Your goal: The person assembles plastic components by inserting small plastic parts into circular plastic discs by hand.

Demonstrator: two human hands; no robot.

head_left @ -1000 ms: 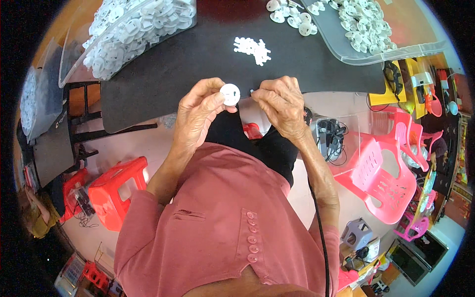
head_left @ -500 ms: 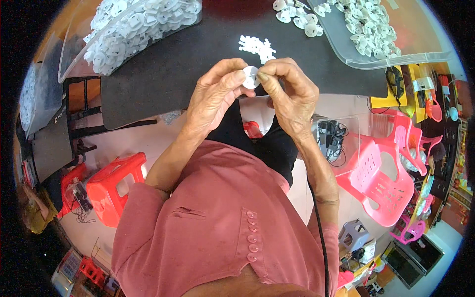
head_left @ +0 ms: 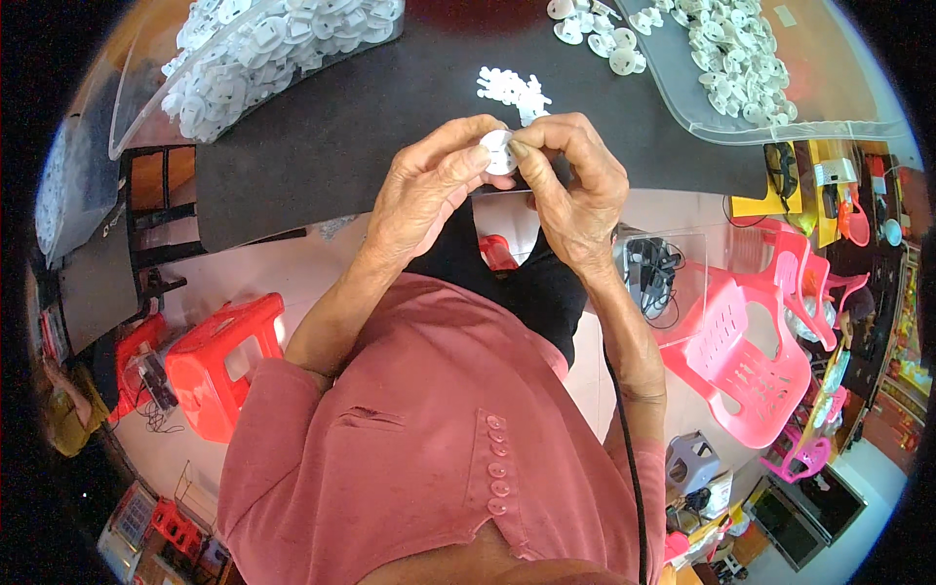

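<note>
Fingers of the left hand (head_left: pixel 424 182) close on the left rim of a white disc (head_left: pixel 496 152) while the right hand (head_left: pixel 577 185) pinches thumb and forefinger together at its right side; whether that pinch also holds a smaller piece cannot be told. The disc's flat, marked face tips up toward the wearer, its uncovered part running longer from near to far than from left to right. It appears against the black desk (head_left: pixel 322 146), just inside the near edge. Dark surface stretches to the left and right of the hands, and small white pieces (head_left: pixel 514 90) lie heaped just beyond the fingertips. At far left, a clear bin (head_left: pixel 141 107) is piled with white parts (head_left: pixel 292 58); at far right, a second bin (head_left: pixel 673 73) holds similar parts (head_left: pixel 741 63), with loose discs (head_left: pixel 602 44) near its left side.
</note>
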